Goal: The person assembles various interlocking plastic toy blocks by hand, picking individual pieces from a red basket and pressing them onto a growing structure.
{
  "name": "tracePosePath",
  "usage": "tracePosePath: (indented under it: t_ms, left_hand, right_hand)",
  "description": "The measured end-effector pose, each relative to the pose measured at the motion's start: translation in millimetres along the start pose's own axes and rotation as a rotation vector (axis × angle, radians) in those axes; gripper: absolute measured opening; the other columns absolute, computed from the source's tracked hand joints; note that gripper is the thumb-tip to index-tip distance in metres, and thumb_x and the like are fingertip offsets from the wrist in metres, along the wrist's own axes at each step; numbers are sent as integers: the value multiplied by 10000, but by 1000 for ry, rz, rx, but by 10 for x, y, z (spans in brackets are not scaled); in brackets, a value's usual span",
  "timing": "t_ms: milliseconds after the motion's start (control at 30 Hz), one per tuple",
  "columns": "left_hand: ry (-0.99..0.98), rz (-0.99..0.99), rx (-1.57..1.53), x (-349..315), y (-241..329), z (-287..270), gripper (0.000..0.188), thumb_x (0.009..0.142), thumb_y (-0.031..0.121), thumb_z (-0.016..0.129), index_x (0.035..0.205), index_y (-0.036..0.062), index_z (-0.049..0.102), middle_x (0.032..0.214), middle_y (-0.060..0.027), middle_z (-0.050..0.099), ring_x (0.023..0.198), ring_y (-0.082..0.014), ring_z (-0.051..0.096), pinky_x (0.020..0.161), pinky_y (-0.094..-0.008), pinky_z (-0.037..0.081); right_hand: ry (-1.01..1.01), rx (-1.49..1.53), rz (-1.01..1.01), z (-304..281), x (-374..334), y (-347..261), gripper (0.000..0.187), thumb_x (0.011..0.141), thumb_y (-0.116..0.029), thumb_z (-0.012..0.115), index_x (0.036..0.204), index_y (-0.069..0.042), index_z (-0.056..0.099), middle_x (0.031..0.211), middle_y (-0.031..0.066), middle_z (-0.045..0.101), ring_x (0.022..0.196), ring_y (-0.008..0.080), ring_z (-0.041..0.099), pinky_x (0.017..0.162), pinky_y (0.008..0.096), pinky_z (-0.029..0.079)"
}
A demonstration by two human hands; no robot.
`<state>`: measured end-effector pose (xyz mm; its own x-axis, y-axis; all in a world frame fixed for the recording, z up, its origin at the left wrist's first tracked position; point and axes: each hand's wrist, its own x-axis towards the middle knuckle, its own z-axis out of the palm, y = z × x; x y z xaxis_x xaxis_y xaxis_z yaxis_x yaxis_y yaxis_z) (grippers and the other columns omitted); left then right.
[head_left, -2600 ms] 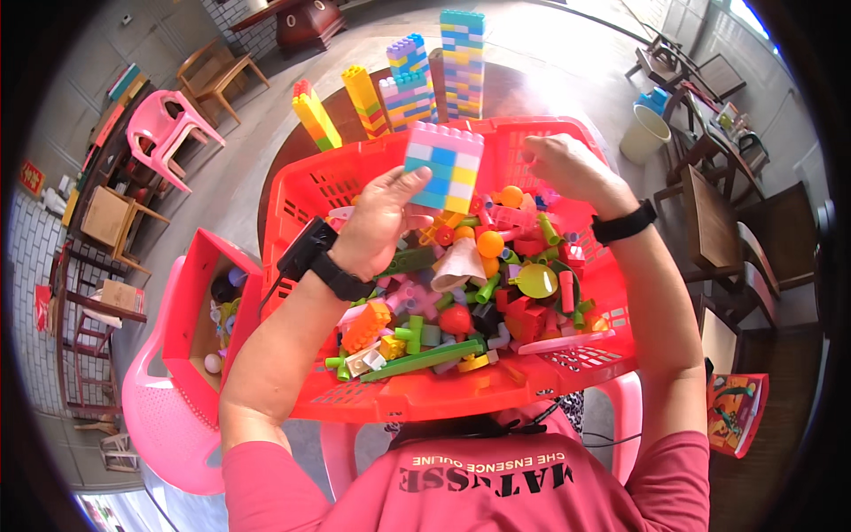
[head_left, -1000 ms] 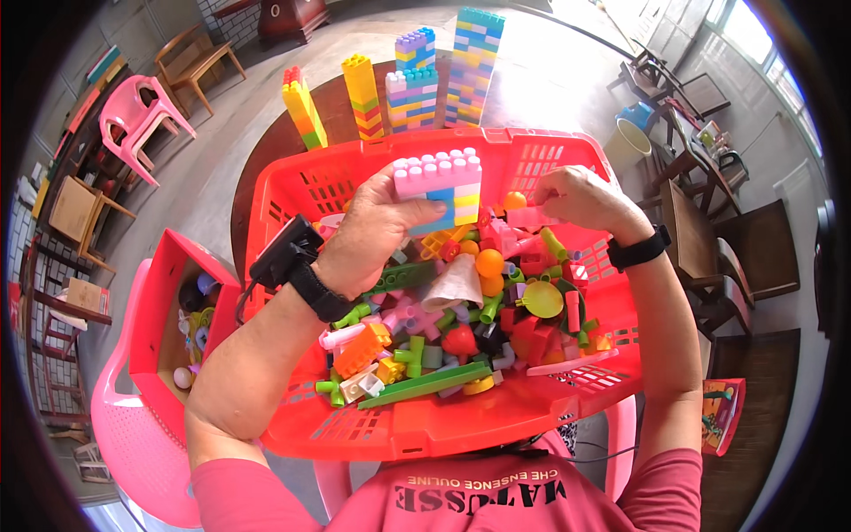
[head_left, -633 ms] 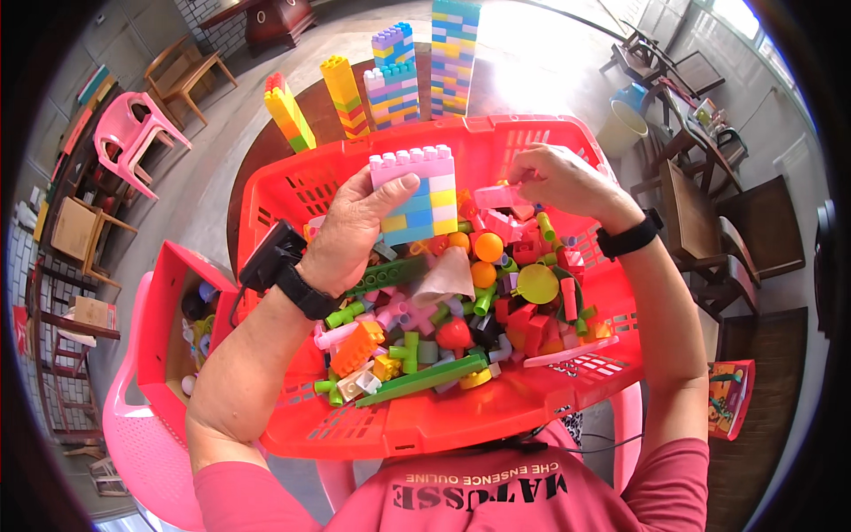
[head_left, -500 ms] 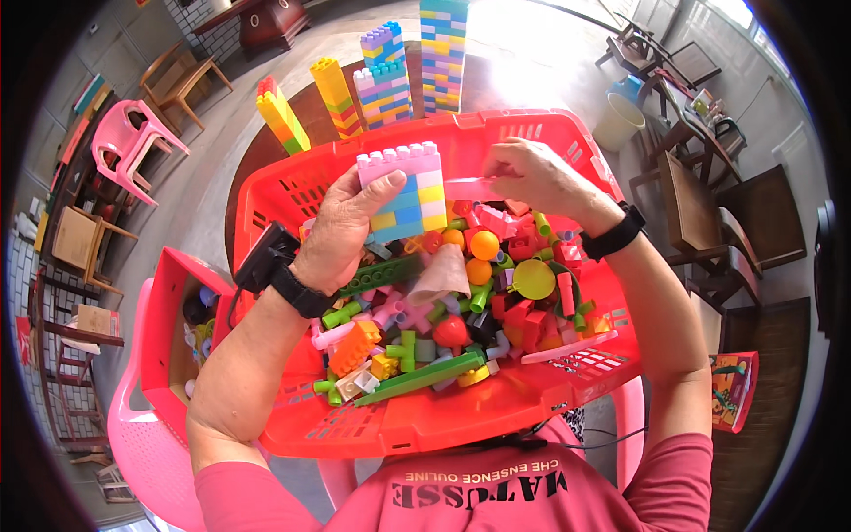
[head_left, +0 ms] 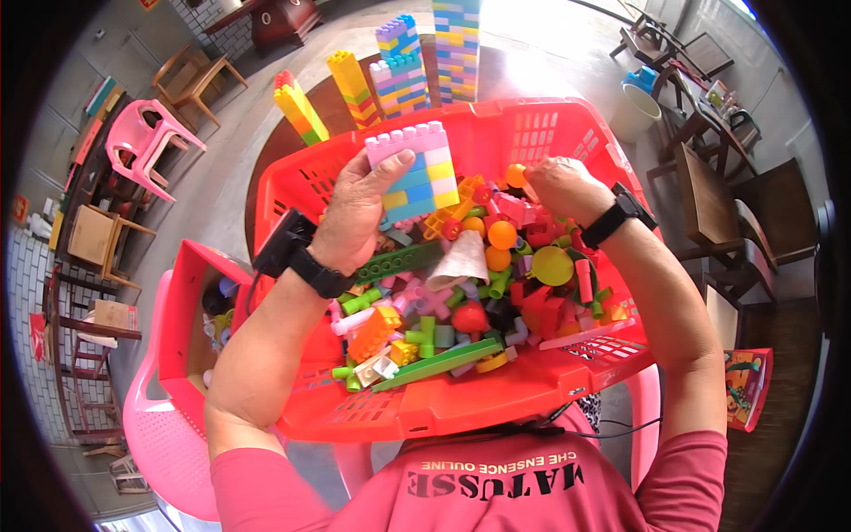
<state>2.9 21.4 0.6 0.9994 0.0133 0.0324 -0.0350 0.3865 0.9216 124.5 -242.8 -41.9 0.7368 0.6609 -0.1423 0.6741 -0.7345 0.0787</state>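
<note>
Though jumbled, toys (head_left: pixel 469 316) in basket (head_left: pixel 496 417)

Daylight: bright, from the upper right
Floor (head_left: pixel 567 53): white glare
Tower (head_left: pixel 457 58): washed pale
Held blocks (head_left: pixel 414 173): clear, vivid
Outer rim: black, straight edges bowed

The shirt (head_left: pixel 496 501) carries two lines of printed capitals across the chest. Both lines are inverted in the head view. The large line (head_left: pixel 495 481) is set in heavy black letters. The small line (head_left: pixel 498 463), in pale letters, is located just above it as seen. Markings on the red box (head_left: pixel 749 390) at far right and the red sign (head_left: pixel 19 209) at far left are too small to read.
</note>
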Motion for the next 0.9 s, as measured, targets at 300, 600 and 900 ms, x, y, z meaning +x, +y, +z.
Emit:
tracePosePath:
  t_ms: [300,600,900]
  left_hand:
    - [90,31,-175,24,109,-76,345,945,240,682,1236,68,616,1125,-30,676,1009,-152,663,888,-334,548]
    - [103,130,-170,81,115,-85,334,855,34,720,1122,47,521,1048,-93,660,929,-204,683,822,-395,586]
    - [59,98,-197,112,62,-148,367,882,72,685,1201,36,506,1111,-96,655,975,-196,680,821,-358,587]
  right_hand:
    - [38,39,136,0,33,-42,250,835,-57,625,1074,-10,568,947,228,629,947,397,645,792,467,546]
    - [513,343,-461,-192,124,-764,345,843,-50,578,1187,-62,552,1132,149,570,1108,360,570,904,442,506]
    - [280,243,-500,-144,340,-1040,323,818,-164,680,1109,-55,591,1135,149,642,1042,339,636,810,460,534]
